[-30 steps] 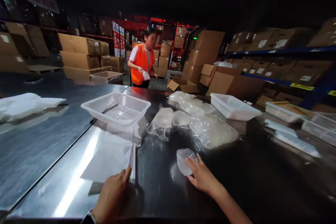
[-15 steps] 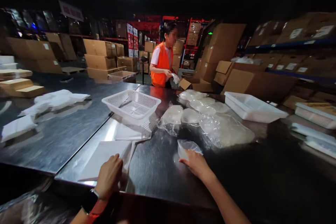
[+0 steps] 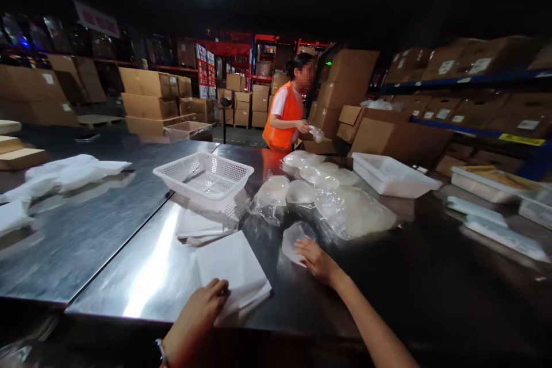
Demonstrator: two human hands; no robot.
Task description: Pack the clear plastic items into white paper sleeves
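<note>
My left hand (image 3: 211,296) pinches the near edge of white paper sheets (image 3: 235,264), which are tilted over the metal table at its front edge. Smaller folded white sheets (image 3: 200,224) lie just behind them. My right hand (image 3: 317,259) is on a round translucent piece in a clear bag (image 3: 291,238), its fingers over the right side and the thumb hidden. Behind that hand is a pile of similar bagged clear pieces (image 3: 366,213). A white perforated basket (image 3: 202,190) stands behind the sheets.
A white tub (image 3: 388,184) is on the right, near more trays and flat packets (image 3: 504,236). White packets (image 3: 77,175) lie on the left table section. Across the table, a person in an orange vest (image 3: 284,126) holds a clear packet. Cardboard boxes (image 3: 146,106) stand behind.
My left hand has moved right with the paper sheets, which now lie turned beside the basket. The bagged round piece shows more of its face. The co-worker leans further right; my view has shifted.
</note>
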